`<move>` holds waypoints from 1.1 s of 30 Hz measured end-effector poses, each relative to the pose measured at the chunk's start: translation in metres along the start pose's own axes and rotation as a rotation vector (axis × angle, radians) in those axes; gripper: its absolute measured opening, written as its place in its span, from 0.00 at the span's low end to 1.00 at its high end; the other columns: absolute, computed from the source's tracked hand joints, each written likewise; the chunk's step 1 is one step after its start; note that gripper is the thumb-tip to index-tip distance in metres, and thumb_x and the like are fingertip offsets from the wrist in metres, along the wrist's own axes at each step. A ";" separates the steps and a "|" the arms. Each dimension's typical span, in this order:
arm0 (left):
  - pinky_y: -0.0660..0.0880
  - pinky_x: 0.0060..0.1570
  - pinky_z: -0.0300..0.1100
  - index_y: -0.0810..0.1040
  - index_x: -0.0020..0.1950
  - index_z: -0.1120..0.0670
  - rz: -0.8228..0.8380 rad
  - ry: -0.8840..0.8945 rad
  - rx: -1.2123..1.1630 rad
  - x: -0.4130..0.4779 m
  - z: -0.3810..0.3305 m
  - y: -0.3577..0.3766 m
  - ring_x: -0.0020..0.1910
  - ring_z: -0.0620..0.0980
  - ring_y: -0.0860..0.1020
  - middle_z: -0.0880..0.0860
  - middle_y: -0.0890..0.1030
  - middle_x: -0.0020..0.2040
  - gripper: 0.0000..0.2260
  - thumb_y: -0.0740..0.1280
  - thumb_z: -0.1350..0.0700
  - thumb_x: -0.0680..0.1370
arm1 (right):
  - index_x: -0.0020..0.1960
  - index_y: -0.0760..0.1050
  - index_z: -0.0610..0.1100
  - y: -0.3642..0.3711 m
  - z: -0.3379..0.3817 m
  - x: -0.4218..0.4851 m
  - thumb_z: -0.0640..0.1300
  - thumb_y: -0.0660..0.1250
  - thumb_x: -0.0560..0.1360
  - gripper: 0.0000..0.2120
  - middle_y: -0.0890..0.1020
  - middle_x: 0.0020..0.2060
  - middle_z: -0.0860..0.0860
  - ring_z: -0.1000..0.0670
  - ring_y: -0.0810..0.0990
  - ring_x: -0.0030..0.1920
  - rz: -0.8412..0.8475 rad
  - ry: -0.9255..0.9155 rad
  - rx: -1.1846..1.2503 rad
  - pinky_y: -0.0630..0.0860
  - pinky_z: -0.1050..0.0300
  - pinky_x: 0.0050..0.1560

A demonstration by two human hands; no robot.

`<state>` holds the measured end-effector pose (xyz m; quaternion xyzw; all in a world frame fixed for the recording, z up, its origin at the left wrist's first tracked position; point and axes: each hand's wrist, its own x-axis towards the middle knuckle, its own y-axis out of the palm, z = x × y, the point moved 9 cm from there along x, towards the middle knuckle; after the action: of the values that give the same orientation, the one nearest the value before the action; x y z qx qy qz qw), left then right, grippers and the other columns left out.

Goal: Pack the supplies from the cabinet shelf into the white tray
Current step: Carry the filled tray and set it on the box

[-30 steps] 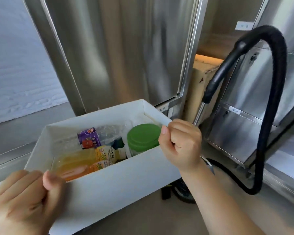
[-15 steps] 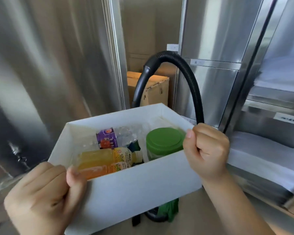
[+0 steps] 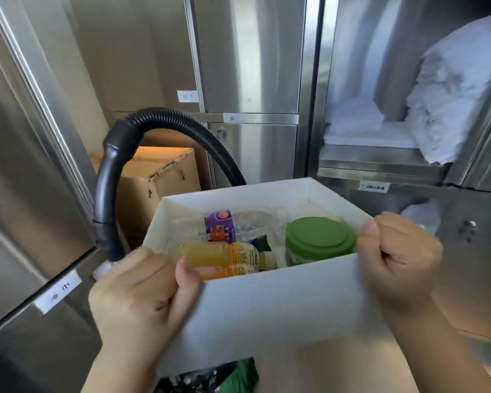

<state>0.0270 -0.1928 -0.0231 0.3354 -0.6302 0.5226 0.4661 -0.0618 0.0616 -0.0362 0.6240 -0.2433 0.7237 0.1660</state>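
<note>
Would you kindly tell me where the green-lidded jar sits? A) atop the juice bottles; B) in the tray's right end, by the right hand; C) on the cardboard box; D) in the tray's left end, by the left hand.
B: the jar stands in the tray's right end beside the right hand; the juice bottles lie nearer the left hand.
</note>
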 end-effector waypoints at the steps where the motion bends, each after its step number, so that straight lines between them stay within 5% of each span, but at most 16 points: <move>1: 0.54 0.29 0.38 0.62 0.23 0.54 -0.021 0.001 -0.033 0.003 -0.006 0.011 0.27 0.49 0.60 0.50 0.62 0.23 0.24 0.56 0.57 0.80 | 0.20 0.59 0.37 -0.006 -0.011 0.003 0.40 0.54 0.80 0.29 0.61 0.19 0.46 0.48 0.60 0.21 -0.023 0.035 -0.058 0.54 0.54 0.26; 8: 0.55 0.27 0.40 0.61 0.22 0.54 -0.048 0.043 -0.122 0.052 -0.067 0.107 0.28 0.47 0.56 0.46 0.57 0.29 0.23 0.57 0.59 0.79 | 0.20 0.61 0.39 -0.043 -0.107 0.019 0.38 0.55 0.79 0.28 0.60 0.20 0.49 0.49 0.60 0.21 -0.051 0.036 -0.170 0.55 0.54 0.26; 18: 0.56 0.29 0.39 0.65 0.23 0.55 -0.081 0.085 -0.117 0.103 -0.131 0.224 0.27 0.48 0.61 0.51 0.65 0.23 0.22 0.57 0.60 0.78 | 0.21 0.61 0.40 -0.062 -0.256 0.043 0.39 0.55 0.80 0.28 0.59 0.22 0.51 0.51 0.58 0.22 -0.030 0.048 -0.142 0.53 0.60 0.29; 33: 0.56 0.27 0.40 0.64 0.22 0.55 -0.132 0.099 0.084 0.178 -0.028 0.359 0.25 0.48 0.61 0.49 0.62 0.23 0.24 0.56 0.58 0.80 | 0.20 0.60 0.39 0.127 -0.387 0.089 0.38 0.56 0.79 0.28 0.58 0.23 0.50 0.48 0.56 0.23 -0.066 0.014 0.088 0.54 0.57 0.27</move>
<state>-0.3533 -0.0726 0.0200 0.3694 -0.5605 0.5327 0.5154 -0.4635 0.1676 -0.0064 0.6333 -0.1893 0.7323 0.1638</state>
